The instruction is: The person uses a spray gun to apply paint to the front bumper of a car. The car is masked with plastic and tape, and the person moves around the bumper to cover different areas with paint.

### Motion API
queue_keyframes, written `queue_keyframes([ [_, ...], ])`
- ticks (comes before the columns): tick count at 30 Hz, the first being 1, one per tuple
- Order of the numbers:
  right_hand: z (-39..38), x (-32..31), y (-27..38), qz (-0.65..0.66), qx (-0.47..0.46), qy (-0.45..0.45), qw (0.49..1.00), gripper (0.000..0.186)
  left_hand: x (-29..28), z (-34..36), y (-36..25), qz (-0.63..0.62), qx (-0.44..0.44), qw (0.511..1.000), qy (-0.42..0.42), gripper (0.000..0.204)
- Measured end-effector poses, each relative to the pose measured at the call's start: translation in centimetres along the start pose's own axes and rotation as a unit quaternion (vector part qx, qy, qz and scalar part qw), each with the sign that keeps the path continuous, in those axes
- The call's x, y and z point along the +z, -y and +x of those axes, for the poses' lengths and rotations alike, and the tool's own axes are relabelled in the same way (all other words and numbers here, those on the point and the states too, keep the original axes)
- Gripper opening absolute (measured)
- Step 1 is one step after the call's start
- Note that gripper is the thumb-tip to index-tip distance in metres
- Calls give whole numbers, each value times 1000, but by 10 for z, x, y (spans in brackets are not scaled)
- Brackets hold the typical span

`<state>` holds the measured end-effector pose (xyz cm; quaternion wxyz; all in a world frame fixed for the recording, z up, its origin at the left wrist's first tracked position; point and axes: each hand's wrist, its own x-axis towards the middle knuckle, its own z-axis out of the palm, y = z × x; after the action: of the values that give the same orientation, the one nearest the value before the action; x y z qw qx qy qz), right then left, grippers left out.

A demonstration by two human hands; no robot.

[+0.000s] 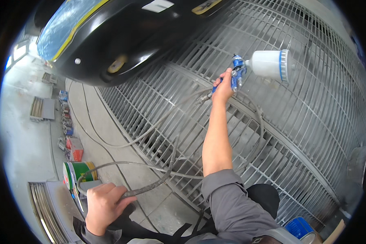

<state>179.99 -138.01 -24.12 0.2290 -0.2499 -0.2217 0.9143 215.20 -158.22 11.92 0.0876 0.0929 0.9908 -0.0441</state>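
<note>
Spray gun [239,70], blue with a white cup [266,64] jutting sideways to the right, is being held out by the right hand [223,87] in the head view, above the metal grating [309,105] of the floor. That hand is wrapping around the handle, with the thumb pointing up; whether a finger is pressing the trigger, I cannot tell. The left hand [104,204] is closing around a grimy grey hose [148,186], which is bending back in loops over the grating and the pale floor strip [107,132]. Above and left of the gun, well apart from it, a glossy black vehicle panel [150,36] is curving across the top, with yellow tape [75,30] edging a blue film [60,25] on it. Along the left side, a green bucket [84,171] and a red box [75,149] are standing near the wall [22,134]. A blue can [298,227] is showing at the lower right.
</note>
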Motion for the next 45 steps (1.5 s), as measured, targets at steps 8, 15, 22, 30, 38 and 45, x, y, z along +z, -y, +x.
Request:
queue_keyframes([
  [8,-214,-18,-125,-158,37,108,981,15,19,-68,120,-65,24,998,-7,36],
  [15,-426,16,-242,-290,119,183,932,18,28,-132,263,-85,48,994,58,29],
  [22,-462,31,-308,-293,76,128,945,27,70,-133,425,-115,136,980,87,29],
  [30,-419,67,-264,-213,-134,-71,965,20,85,-96,552,-118,253,954,108,34],
  [38,-452,121,-213,-348,-205,24,914,19,132,-69,581,-132,346,874,315,28],
  [45,-476,134,-224,-355,-238,-29,903,23,134,-66,590,-70,327,878,342,29],
])
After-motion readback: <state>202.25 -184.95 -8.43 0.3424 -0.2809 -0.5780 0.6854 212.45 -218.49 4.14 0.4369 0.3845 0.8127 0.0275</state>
